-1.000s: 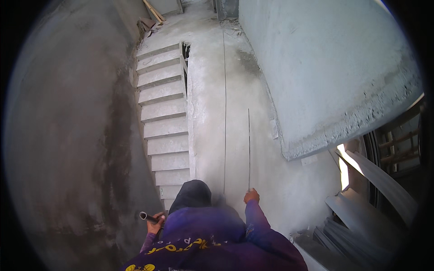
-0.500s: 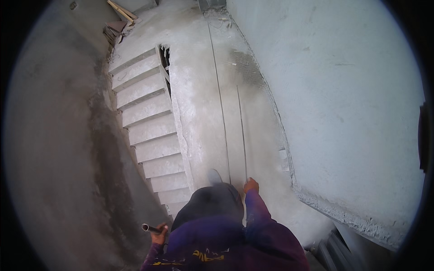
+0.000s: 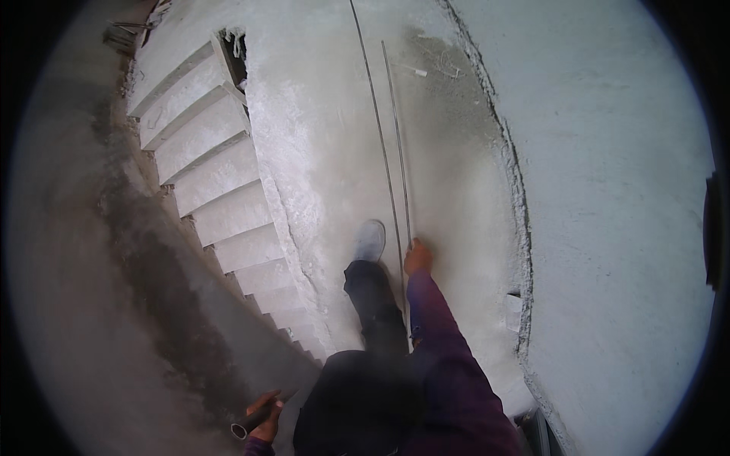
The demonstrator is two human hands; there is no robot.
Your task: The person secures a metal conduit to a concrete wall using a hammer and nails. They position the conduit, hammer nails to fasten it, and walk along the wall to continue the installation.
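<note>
My right hand (image 3: 417, 258) is closed around the near end of a thin metal rod (image 3: 395, 121), which points away from me just above or along the concrete floor. Just left of it runs a second, longer thin rod (image 3: 374, 99), and the two draw close together near my hand. At the lower left, my left hand (image 3: 266, 427) grips a dark hollow pipe (image 3: 240, 431) with its round open end facing up toward me. My shoe (image 3: 370, 239) is planted beside the long rod.
Concrete stairs (image 3: 217, 186) drop along the left, with a broken gap (image 3: 236, 57) at their upper edge. A grey wall (image 3: 608, 190) rises on the right. A small light block (image 3: 513, 311) sits at its base, and wood scraps (image 3: 125, 34) lie far left.
My right hand has moved forward with the rod, and my leg and shoe now show more fully. The left hand still holds the pipe, now tilted differently. The view has shifted.
</note>
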